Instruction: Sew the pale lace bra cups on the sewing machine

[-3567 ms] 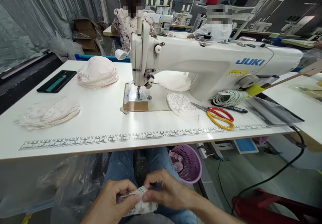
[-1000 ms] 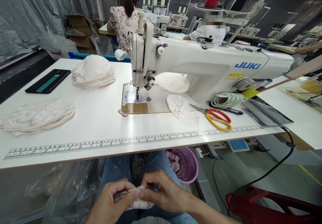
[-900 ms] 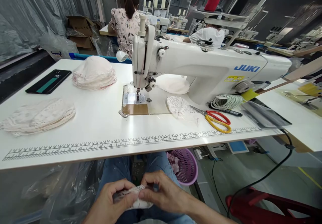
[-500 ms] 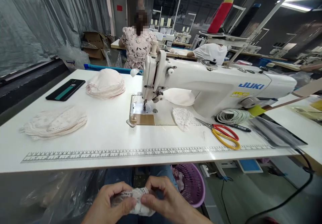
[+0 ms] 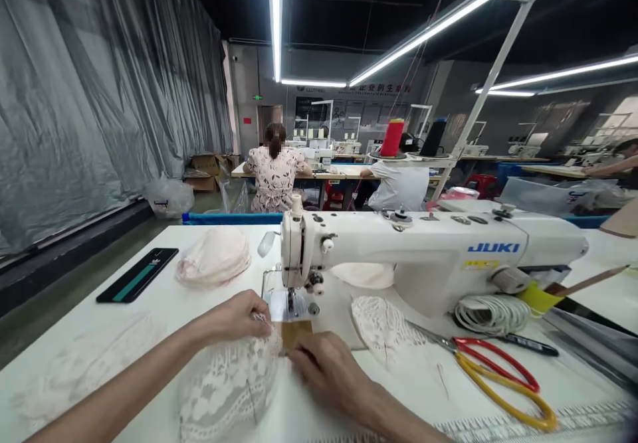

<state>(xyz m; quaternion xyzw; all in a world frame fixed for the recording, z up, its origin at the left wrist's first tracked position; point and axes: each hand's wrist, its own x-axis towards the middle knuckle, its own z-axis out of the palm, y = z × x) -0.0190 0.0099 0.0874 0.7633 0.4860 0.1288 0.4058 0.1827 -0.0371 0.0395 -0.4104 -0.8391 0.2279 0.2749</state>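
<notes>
Though beyond hands (image 5: 244,317) (image 5: 331,368) and lace (image 5: 224,380), "JUKI" lettering (image 5: 493,248).

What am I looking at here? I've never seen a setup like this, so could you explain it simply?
There is no robot: these are a person's bare hands, seen by one camera worn on the head, looking forward and down. The big white machine is a sewing machine on a white table. The left hand grips a white lace piece. The right hand is blurred near the needle area; I can't tell whether it holds anything. Around them lie scissors, coiled cord and pale fabric stacks.
</notes>
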